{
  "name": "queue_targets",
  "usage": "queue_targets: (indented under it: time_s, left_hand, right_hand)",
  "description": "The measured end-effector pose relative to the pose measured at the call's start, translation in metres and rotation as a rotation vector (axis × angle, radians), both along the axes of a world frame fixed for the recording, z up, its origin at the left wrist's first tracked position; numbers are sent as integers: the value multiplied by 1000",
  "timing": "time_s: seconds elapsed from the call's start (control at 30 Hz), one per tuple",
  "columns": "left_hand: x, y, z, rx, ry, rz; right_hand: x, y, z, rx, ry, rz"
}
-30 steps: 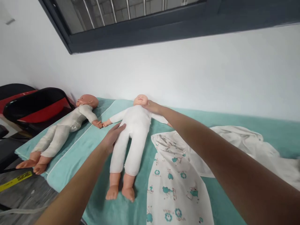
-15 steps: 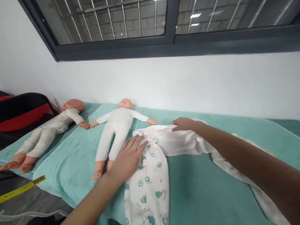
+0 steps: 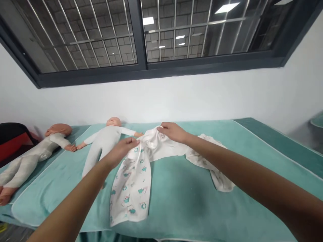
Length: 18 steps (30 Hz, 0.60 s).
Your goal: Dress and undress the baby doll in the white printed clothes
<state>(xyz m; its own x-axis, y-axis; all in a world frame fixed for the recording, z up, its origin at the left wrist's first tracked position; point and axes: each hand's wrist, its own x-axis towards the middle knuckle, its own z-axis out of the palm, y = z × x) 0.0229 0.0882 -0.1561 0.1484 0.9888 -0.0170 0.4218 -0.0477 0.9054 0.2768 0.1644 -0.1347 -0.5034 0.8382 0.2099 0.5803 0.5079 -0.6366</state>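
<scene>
A white baby garment (image 3: pixel 132 188) with teal and pink prints lies across the cloth, one printed leg or sleeve stretching toward me. My left hand (image 3: pixel 123 148) pinches its gathered upper edge. Farther right, my right hand (image 3: pixel 173 132) has its fingers closed on a raised fold of the same white fabric. From there a plain white stretch (image 3: pixel 168 149) runs right beneath my right forearm. More white printed cloth (image 3: pixel 222 179) lies crumpled past the forearm; whether it is one piece with the rest I cannot tell.
A baby doll in a white suit (image 3: pixel 104 141) lies left of the garment, partly behind my left arm. Another doll (image 3: pixel 32 156) lies farther left. Teal cloth (image 3: pixel 176 201) covers the table, which meets a white wall below a barred window (image 3: pixel 143 40). A black and red chair (image 3: pixel 12 141) stands at left.
My left hand has gone from lying flat on the printed fabric to pinching its upper edge. My right hand now holds a lifted fold closer to it. The view has shifted right.
</scene>
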Motion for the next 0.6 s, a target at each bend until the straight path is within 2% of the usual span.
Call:
queue_targets:
  time_s: [0.1, 0.2, 0.27, 0.33, 0.4, 0.47, 0.5, 0.6]
  left_hand:
    - [26, -11, 30, 2, -339, 30]
    - [47, -16, 51, 70, -518, 51]
    - [55, -20, 59, 115, -575, -19]
    - [60, -29, 59, 149, -585, -109]
    - [61, -40, 47, 194, -568, -99]
    - [62, -53, 24, 216, -547, 9]
    - [62, -59, 10, 188, -552, 68]
    - [66, -81, -33, 24, -634, 61]
  right_hand:
    - [-8, -8, 9, -109, 181, 110]
    - [-18, -19, 13, -274, 335, 207]
    - [-20, -30, 16, -308, 398, 199]
    - [-18, -44, 18, -272, 397, 166]
    - [-17, -61, 17, -232, 379, 168]
    - [-18, -79, 12, -218, 384, 195]
    - [-20, -86, 9, -219, 405, 204]
    - [-29, -102, 1, -254, 533, 188]
